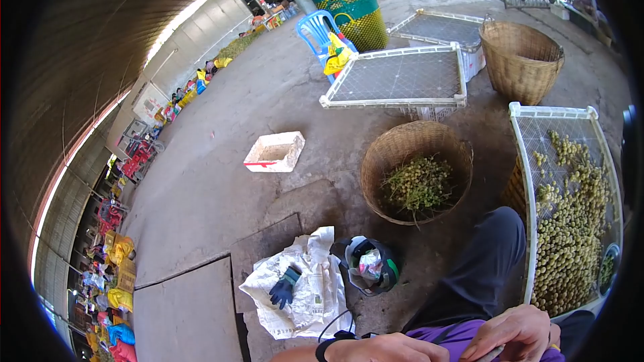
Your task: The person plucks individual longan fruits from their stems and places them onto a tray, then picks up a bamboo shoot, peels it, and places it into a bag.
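My left hand [396, 348] is low at the bottom edge, with a dark band at its wrist; its fingertips are cut off by the frame. Beside it, my right hand [513, 335] has its fingers bent together over a small greyish thing that I cannot make out, in front of purple cloth [463, 336] at my lap. To the right, a white-framed mesh tray [530, 228] holds many small round yellowish-brown fruits [570, 245]. Ahead stands a woven basket [376, 167] with green stems and fruits [419, 184] inside.
A white sack [315, 295] with a dark glove [285, 288] lies beside a dark bag [376, 281]. Farther off are a white foam box [276, 151], mesh trays [402, 77], a tall basket [520, 60], a blue chair [315, 30] and green-yellow baskets [362, 27].
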### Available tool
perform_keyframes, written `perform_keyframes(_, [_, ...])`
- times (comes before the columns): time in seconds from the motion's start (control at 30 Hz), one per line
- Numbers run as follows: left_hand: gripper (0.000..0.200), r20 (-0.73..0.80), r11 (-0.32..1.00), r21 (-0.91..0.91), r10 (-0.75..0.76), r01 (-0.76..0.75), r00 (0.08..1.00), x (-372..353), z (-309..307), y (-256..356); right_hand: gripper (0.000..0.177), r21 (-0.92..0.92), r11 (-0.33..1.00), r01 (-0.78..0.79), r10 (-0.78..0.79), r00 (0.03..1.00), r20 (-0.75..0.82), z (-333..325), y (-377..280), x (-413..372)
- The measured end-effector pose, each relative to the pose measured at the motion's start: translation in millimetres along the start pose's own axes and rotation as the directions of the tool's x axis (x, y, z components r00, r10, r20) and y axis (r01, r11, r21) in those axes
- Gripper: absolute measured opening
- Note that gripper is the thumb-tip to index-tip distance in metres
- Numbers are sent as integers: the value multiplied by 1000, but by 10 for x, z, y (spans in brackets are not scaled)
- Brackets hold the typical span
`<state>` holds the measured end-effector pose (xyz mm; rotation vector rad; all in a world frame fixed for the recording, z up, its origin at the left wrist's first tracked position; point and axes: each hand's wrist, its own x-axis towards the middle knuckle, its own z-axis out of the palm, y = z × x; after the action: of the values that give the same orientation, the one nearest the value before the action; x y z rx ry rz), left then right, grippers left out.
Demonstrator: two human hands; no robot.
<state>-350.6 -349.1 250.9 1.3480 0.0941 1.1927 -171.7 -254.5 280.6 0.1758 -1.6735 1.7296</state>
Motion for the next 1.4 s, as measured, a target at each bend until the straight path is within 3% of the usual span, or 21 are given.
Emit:
perform_keyframes(0.07, [52, -8, 1000, -9, 19, -19, 1000, 36, -6, 21, 27, 1, 1000, 10, -10, 1000, 0, -3, -13, 1])
perform_keyframes(0.13, [55, 82, 992, 23, -128, 127, 988, 96, -52, 109, 27, 9, 1000, 13, -13, 1000, 22, -9, -39, 4])
perform_keyframes(0.17, [55, 84, 992, 22, -127, 126, 988, 110, -57, 102, 27, 7, 1000, 12, -12, 1000, 21, -13, -44, 4])
perform_keyframes(0.53, [58, 178, 995, 94, 12, -29, 984, 297, -31, 77, 18, -115, 989, 94, -95, 996, 0, -69, -120, 4])
perform_keyframes(0.67, [59, 51, 995, 89, 38, -42, 998, 177, 57, -5, 16, -121, 986, 115, -117, 993, -7, -58, -102, 12])
perform_keyframes(0.73, [59, 155, 994, 102, -51, 35, 987, 264, 2, 107, 14, -114, 987, 115, -118, 993, -18, -53, -105, 21])
perform_keyframes(0.83, [58, 195, 984, 150, -125, 96, 973, 248, -21, 158, 12, -111, 986, 125, -126, 992, -5, -58, -117, 40])
perform_keyframes(1.07, [55, 224, 970, 220, -150, 100, 963, 286, 17, 304, 13, -75, 988, 137, -136, 990, 25, 16, -69, 106])
perform_keyframes(1.17, [53, 216, 970, 239, -92, 39, 972, 289, 52, 377, 16, -29, 992, 126, -126, 992, 19, 75, -32, 124])
perform_keyframes(1.23, [50, 303, 961, 254, -186, 108, 935, 280, 58, 417, 19, -28, 992, 122, -121, 992, 23, 95, -26, 127])
perform_keyframes(1.27, [50, 297, 961, 255, -184, 107, 937, 252, 85, 393, 19, -24, 993, 119, -118, 993, 28, 99, -28, 130])
perform_keyframes(1.33, [46, 100, 984, 177, 17, -35, 995, 189, 151, 307, 20, -34, 995, 97, -96, 994, 46, 99, -37, 137])
perform_keyframes(1.4, [44, 93, 986, 155, 44, -59, 995, 202, 150, 304, 20, -67, 994, 84, -80, 995, 65, 81, -39, 129])
